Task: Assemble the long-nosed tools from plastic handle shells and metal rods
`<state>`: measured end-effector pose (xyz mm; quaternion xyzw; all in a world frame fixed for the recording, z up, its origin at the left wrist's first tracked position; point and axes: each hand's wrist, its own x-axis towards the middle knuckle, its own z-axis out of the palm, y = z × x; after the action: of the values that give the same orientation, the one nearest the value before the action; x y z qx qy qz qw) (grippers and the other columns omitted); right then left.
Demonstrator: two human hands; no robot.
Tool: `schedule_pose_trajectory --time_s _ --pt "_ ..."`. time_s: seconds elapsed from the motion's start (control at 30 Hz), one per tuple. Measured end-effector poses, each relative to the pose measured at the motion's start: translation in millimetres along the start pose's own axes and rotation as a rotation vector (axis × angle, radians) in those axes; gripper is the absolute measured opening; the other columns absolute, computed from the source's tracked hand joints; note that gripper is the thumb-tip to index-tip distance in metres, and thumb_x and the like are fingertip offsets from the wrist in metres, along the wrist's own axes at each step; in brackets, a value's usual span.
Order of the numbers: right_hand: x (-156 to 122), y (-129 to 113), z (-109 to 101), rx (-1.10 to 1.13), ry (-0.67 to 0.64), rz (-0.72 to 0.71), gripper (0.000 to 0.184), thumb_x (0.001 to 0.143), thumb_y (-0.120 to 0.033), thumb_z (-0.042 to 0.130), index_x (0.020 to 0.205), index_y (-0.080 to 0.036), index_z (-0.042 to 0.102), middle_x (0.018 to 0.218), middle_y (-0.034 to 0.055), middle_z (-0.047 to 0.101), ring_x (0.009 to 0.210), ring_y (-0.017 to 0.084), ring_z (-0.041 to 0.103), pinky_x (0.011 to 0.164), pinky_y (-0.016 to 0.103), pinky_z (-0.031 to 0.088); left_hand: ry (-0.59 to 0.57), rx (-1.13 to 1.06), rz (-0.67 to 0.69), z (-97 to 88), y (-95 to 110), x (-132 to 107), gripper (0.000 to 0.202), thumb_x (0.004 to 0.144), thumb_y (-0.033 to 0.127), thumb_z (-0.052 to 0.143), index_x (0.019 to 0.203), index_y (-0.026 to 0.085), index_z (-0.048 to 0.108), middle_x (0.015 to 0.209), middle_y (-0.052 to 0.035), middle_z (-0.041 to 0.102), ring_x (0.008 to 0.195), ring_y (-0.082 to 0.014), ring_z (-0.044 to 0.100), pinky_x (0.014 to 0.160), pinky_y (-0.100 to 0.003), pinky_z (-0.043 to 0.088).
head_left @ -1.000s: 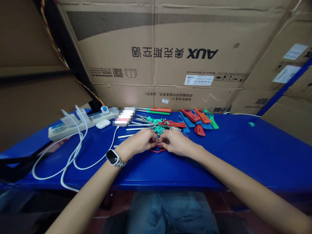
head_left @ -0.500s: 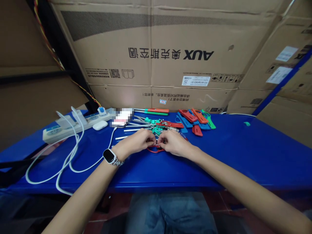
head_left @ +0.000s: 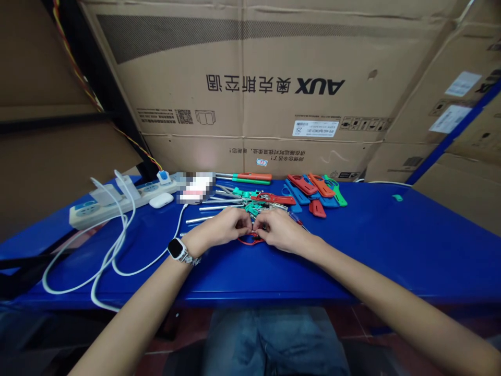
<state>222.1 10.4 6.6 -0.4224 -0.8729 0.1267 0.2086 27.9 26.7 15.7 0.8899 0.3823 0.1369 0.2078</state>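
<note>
Head view: my left hand point(head_left: 230, 225) and right hand point(head_left: 279, 230) meet at the centre of the frame, fingers curled, fingertips close together. A red loop-shaped part point(head_left: 249, 244) lies at centre, just below the fingertips; whether either hand pinches it, I cannot tell. Metal rods point(head_left: 213, 208) and green parts point(head_left: 253, 208) lie just above. Coloured casings point(head_left: 321, 186) form a pile right of centre.

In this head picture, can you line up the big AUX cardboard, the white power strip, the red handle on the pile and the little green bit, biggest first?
1. AUX cardboard
2. White power strip
3. Red handle
4. Little green bit
</note>
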Motion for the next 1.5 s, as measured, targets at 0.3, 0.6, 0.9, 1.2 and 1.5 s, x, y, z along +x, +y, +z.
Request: schedule_pose_trajectory --time_s 0.3,0.6,0.9,1.2,1.5 --pt "-2 -1 -1 0.041 -0.003 -0.074 0.012 0.082 -0.009 0.063 0.082 -0.017 0.07 0.087 0.0046 0.066 0.077 0.015 0.059 0.071 0.026 0.041 0.034 -0.142 0.021 -4.7 -2 -2 0.01 0.082 0.019 0.065 0.078 0.014 0.073 0.073 -0.0021 0.069 0.066 -0.0134 0.059 0.062 -0.021 0.041" --pt "22 10 -17 -0.09 0.117 0.132 0.013 0.085 -0.027 0.062 0.088 -0.017 0.07 0.076 0.0022 0.065 0.067 0.015 0.057 0.06 0.025 0.036 0.293 -0.004 0.04 -10.8 -12 -8 0.02 0.091 0.029 0.06 0.081 0.016 0.071 0.074 -0.0026 0.066 0.066 -0.015 0.056 0.063 -0.025 0.039" --pt "29 1 -12 -0.242 0.139 0.146 0.018 0.085 -0.034 0.061 0.09 -0.02 0.07 0.096 0.0059 0.068 0.08 0.02 0.064 0.061 0.027 0.038 0.381 0.029 0.047 -8.9 -15 -7 0.009 0.089 0.02 0.061 0.093 0.015 0.067 0.088 -0.0042 0.065 0.075 -0.0158 0.06 0.069 -0.027 0.047" --pt "10 5 -11 0.681 0.01 0.109 0.02 0.09 -0.028 0.053 0.1 -0.015 0.064 0.066 -0.0009 0.065 0.056 0.011 0.059 0.055 0.024 0.046 0.459 -0.045 0.364 -7.9 4 -12 0.02 0.097 0.021 0.054 0.114 0.02 0.066 0.111 -0.0082 0.064 0.1 -0.0182 0.061 0.089 -0.033 0.049" --pt "7 3 -4 1.06 -0.042 0.226 0.042 0.073 -0.046 0.077 0.094 -0.019 0.052 0.055 -0.0077 0.06 0.037 0.006 0.046 0.038 0.018 0.037 0.39 -0.041 0.32 -10.1 0 -13 0.009 0.093 0.023 0.061 0.092 0.017 0.068 0.083 -0.0033 0.064 0.078 -0.0149 0.059 0.072 -0.027 0.047"
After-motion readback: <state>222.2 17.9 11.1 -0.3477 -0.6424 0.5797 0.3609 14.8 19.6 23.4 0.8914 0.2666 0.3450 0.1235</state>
